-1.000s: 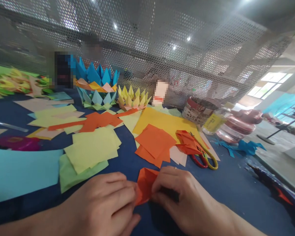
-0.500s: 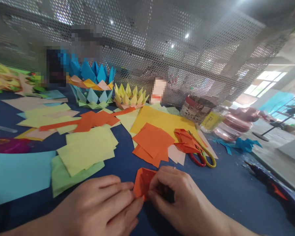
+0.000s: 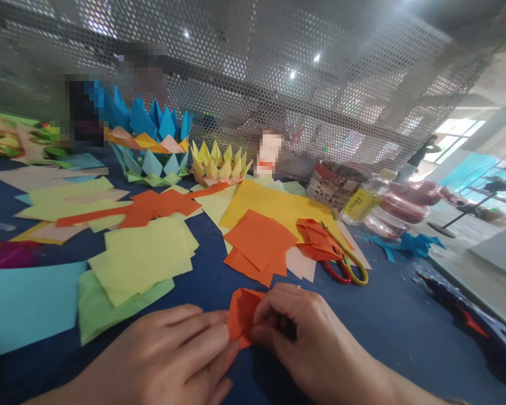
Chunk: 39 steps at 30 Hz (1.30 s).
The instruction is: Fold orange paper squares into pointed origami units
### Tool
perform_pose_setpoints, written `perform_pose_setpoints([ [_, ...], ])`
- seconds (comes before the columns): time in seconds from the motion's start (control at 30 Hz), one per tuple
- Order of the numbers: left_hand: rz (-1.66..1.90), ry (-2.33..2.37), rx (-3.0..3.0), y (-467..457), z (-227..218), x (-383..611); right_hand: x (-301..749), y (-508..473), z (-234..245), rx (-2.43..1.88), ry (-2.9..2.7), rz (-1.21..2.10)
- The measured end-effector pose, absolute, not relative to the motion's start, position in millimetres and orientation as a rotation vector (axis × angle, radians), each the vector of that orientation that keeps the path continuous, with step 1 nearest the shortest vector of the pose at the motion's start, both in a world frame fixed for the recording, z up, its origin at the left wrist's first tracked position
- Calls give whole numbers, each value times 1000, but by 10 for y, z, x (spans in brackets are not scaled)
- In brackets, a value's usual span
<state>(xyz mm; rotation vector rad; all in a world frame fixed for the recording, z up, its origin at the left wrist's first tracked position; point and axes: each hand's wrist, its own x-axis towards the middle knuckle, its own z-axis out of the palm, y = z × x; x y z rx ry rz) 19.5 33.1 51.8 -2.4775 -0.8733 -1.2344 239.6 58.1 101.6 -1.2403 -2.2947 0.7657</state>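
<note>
A small orange sheet of origami paper [image 3: 241,316], partly folded, is at the front centre between my hands. My right hand [image 3: 306,332] pinches its right side between thumb and fingers. From the left, my left hand [image 3: 172,351] holds the paper's left edge, its fingers close together and the thumb low. The fingers cover parts of the folds. Just beyond lies a stack of orange squares [image 3: 259,239]. To its right are several folded orange pieces [image 3: 316,239] beside scissors [image 3: 344,270] with red and yellow handles.
Yellow-green sheets [image 3: 145,259] and a light blue sheet [image 3: 25,306] lie left. Folded-paper crowns, blue [image 3: 156,121] and yellow [image 3: 221,160], stand at the back. A bottle [image 3: 366,199] and pink tape rolls [image 3: 400,208] stand right, near a dark blue glue gun [image 3: 468,320].
The view has shifted slightly, so the things on the left appear a little further left. My left hand has drawn slightly down and left; both hands keep hold of the orange paper.
</note>
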Motion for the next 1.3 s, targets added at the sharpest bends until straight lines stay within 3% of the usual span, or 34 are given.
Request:
perform_pose_setpoints([
  [0.23, -1245, -903, -2448, 305, 514, 203, 2372, 583, 1032, -1368, -2230, 843],
  [0.7, -1212, -852, -2449, 296, 469, 183, 2318, 598, 1166, -1819, -2280, 618],
  [1.0, -1302, -721, -2436, 349, 490, 165, 2418, 646, 1264, -1736, -2361, 783],
  [1.2, -1378, -903, -2450, 305, 454, 174, 2459, 673, 1250, -1647, -2415, 792],
  [1.3, -1304, -755, -2537, 333, 489, 119, 2481, 681, 1230, -1587, -2445, 745],
])
